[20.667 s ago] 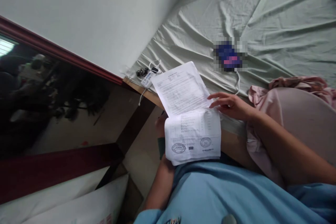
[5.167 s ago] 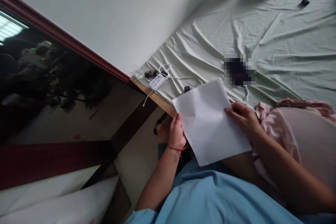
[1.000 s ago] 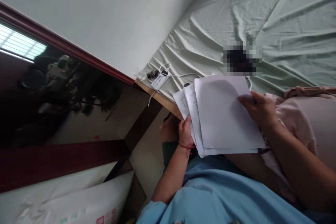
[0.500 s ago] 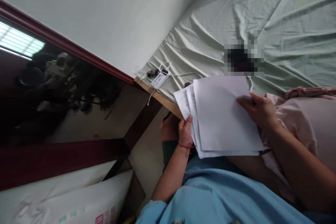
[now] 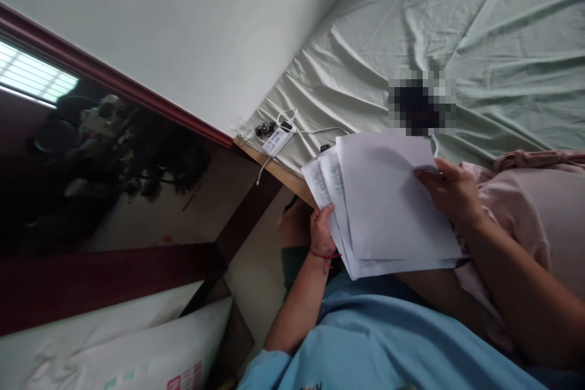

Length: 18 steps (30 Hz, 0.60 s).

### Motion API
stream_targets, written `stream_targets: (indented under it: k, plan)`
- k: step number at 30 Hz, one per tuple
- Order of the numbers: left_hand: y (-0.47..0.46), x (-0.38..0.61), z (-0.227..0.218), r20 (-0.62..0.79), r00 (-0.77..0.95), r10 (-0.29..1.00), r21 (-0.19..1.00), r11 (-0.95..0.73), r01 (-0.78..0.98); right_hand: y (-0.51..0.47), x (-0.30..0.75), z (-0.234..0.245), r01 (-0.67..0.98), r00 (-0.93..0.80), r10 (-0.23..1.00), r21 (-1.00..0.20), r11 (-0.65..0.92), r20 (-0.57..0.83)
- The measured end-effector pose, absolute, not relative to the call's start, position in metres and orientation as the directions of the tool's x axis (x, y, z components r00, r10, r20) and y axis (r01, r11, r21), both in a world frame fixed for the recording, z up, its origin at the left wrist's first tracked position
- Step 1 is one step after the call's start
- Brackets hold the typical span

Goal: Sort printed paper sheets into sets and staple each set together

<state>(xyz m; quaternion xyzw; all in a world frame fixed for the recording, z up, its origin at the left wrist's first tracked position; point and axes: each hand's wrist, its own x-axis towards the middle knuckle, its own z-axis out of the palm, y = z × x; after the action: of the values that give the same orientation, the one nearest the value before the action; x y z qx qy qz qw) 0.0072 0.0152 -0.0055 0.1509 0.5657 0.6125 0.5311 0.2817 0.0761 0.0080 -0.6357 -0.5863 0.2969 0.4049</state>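
Note:
Several sheets of paper [image 5: 393,201] are held above my lap, fanned out a little at the left. The top sheet is blank on its visible side; printed lines show on the sheets beneath along the left edge. My left hand [image 5: 322,231], with a red string at the wrist, pinches the left edge of the lower sheets, thumb on top. My right hand [image 5: 452,189] grips the right edge of the top sheet, its thumb lying over the paper. The fingers of both hands are partly hidden under the sheets.
A white power strip [image 5: 278,137] with a cable lies at the corner of the bed, which has a pale green sheet [image 5: 365,61]. A blurred dark object [image 5: 418,106] is beyond the papers. Pink cloth [image 5: 525,195] lies at right; white sacks [image 5: 137,341] stand lower left.
The top sheet has shifted slightly right against those beneath, so more of the printed sheets shows at the left and bottom. Both hands keep their grip in nearly the same place.

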Motion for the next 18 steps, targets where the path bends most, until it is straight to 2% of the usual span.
stream_targets:
  k: [7,18]
  plan:
    - [0.0126,0.0052,-0.0102,-0.408,-0.385,0.828,0.862,0.210,-0.462,0.0763,0.2837,0.0052,0.521,0.144,0.980,-0.853,0.041,0.135]
    - [0.0114,0.0073,-0.0048,-0.433,-0.357,0.828,0.839,0.225,-0.496,0.0751,0.2815,0.0117,0.499,0.153,0.981,-0.866,0.028,0.120]
